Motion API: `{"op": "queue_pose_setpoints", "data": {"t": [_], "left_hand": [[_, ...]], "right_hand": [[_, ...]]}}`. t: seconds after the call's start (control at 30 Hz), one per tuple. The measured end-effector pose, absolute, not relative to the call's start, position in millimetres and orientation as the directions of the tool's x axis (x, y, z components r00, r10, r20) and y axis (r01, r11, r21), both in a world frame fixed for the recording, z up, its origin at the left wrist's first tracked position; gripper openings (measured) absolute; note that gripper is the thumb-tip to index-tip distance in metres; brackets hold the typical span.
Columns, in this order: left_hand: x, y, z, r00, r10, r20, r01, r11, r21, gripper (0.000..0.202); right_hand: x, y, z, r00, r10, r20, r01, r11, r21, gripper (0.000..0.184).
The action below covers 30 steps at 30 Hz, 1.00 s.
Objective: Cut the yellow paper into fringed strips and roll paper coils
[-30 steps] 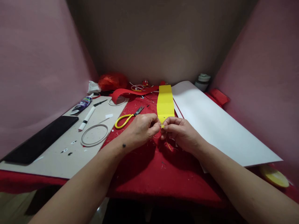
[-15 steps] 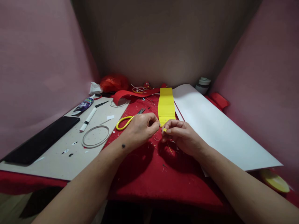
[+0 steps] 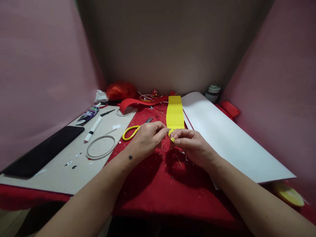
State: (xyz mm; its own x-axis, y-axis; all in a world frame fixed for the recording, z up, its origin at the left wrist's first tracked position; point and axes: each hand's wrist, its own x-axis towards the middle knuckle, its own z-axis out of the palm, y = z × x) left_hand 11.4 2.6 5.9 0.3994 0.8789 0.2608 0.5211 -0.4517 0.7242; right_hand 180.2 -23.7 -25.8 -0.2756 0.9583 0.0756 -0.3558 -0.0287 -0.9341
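Observation:
Between thumb and fingers, my right hand (image 3: 187, 141) pinches a small yellow paper piece (image 3: 172, 140). Close beside it, my left hand (image 3: 151, 135) is closed in a pinch; whatever lies between its fingertips is too small to make out. Just beyond both hands lies a yellow corrugated paper strip (image 3: 175, 112), its near end partly hidden by my fingers. Yellow-handled scissors (image 3: 132, 132) rest left of my left hand, blades pointing away. Fine scraps are scattered over the red cloth (image 3: 158, 194) below.
At left, a grey board (image 3: 61, 181) bears a black phone-like slab (image 3: 44, 151), a white marker (image 3: 93, 129), a glue tube (image 3: 89, 114) and a coiled ring (image 3: 100, 146). A red corrugated strip (image 3: 138, 102) curls behind. White sheet (image 3: 229, 141) and jar (image 3: 212, 93) are at right.
The yellow piece has turned slightly and dropped a little in my right fingertips. My left fingertips have come nearer to it. The view has shifted slightly.

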Motion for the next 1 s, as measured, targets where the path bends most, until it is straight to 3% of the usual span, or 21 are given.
{"op": "queue_pose_setpoints", "data": {"t": [0.23, 0.47, 0.57, 0.63, 0.8, 1.0], "left_hand": [[12, 3, 4, 0.352, 0.891, 0.287, 0.503, -0.439, 0.745, 0.013], [12, 10, -6, 0.358, 0.869, 0.341, 0.483, -0.485, 0.729, 0.021], [13, 9, -1, 0.334, 0.886, 0.323, 0.462, -0.452, 0.763, 0.015], [14, 7, 2, 0.319, 0.911, 0.263, 0.419, -0.384, 0.823, 0.010], [17, 3, 3, 0.434, 0.900, -0.041, 0.186, -0.045, 0.982, 0.022], [20, 4, -3, 0.527, 0.839, -0.134, -0.051, 0.189, 0.981, 0.018]], "right_hand": [[182, -23, -27, -0.192, 0.973, 0.129, -0.335, 0.058, -0.940, 0.008], [184, -17, -27, -0.234, 0.969, 0.079, -0.486, -0.047, -0.873, 0.008], [186, -16, -27, -0.229, 0.971, 0.066, -0.551, -0.074, -0.831, 0.008], [187, -16, -26, -0.224, 0.973, 0.055, -0.576, -0.087, -0.813, 0.009], [185, -15, -25, -0.186, 0.981, 0.044, -0.569, -0.071, -0.819, 0.010], [183, -15, -30, -0.197, 0.978, 0.073, -0.490, -0.034, -0.871, 0.011]]}}
